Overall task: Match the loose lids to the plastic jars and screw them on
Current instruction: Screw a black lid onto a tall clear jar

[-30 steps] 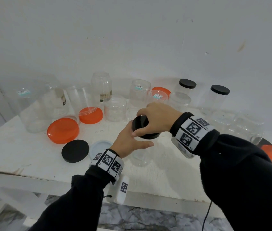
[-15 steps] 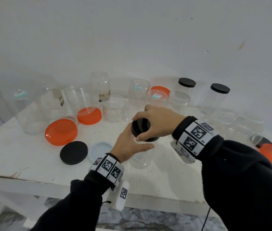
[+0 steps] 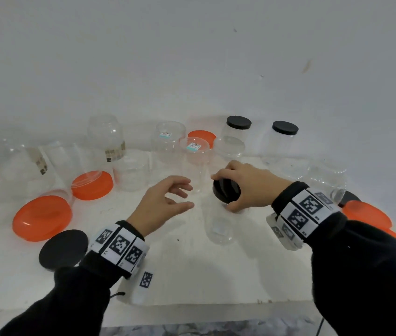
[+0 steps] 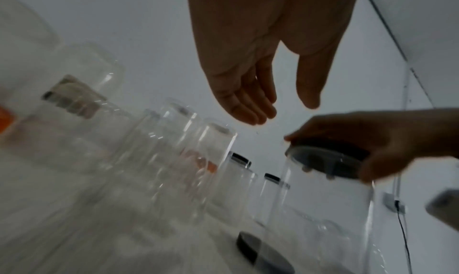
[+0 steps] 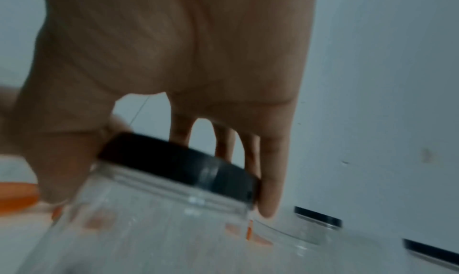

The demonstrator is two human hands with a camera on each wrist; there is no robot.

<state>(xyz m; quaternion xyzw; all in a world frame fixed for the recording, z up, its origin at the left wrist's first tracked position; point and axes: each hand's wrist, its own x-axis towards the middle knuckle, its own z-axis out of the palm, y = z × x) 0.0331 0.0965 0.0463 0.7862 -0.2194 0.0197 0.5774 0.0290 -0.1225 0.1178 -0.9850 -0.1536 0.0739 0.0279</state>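
A clear plastic jar (image 3: 220, 229) stands near the middle of the white table (image 3: 192, 275) with a black lid (image 3: 226, 194) on its mouth. My right hand (image 3: 245, 187) grips that lid from above, fingers curled round its rim; the right wrist view shows the black lid (image 5: 178, 160) on the jar (image 5: 139, 229). My left hand (image 3: 167, 202) hovers just left of the jar, fingers relaxed, holding nothing. In the left wrist view the left hand (image 4: 258, 72) hangs apart from the jar (image 4: 323, 209). A loose black lid (image 3: 63, 249) and two loose orange lids (image 3: 43, 217) (image 3: 92, 185) lie at the left.
Several open clear jars (image 3: 167, 139) stand along the back wall. Two jars with black lids (image 3: 238, 122) (image 3: 285, 128) stand at the back right. More orange lids (image 3: 366, 214) lie at the right edge. The table's front edge (image 3: 192, 309) is close to my arms.
My left hand has let go of the jar and drawn back to the left. My right hand keeps its grip on the black lid, and jar and hand have shifted right.
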